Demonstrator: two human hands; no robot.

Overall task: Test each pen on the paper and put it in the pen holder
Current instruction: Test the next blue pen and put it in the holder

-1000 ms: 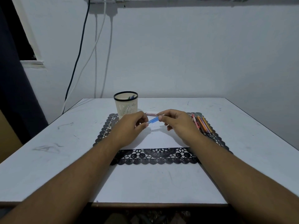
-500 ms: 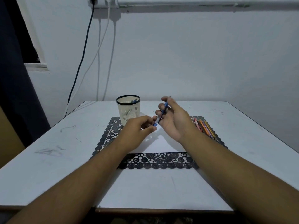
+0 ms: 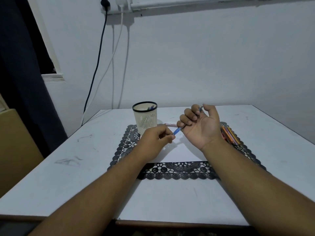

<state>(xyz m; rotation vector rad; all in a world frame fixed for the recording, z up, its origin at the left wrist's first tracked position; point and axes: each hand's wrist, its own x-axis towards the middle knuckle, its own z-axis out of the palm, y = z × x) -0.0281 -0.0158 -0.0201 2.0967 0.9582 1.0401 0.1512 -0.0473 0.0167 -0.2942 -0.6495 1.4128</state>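
The right hand [image 3: 202, 126] is turned palm up above the white paper [image 3: 180, 151], its fingers curled round a blue pen [image 3: 179, 131] that slants from beside the thumb down to a blue end poking out below the little finger. The left hand [image 3: 157, 139] pinches that lower blue end between thumb and forefinger. The cream mesh pen holder [image 3: 145, 117], with a few pens inside, stands on the black lace mat [image 3: 177, 170] just beyond the left hand. More coloured pens [image 3: 230, 135] lie on the mat right of the paper.
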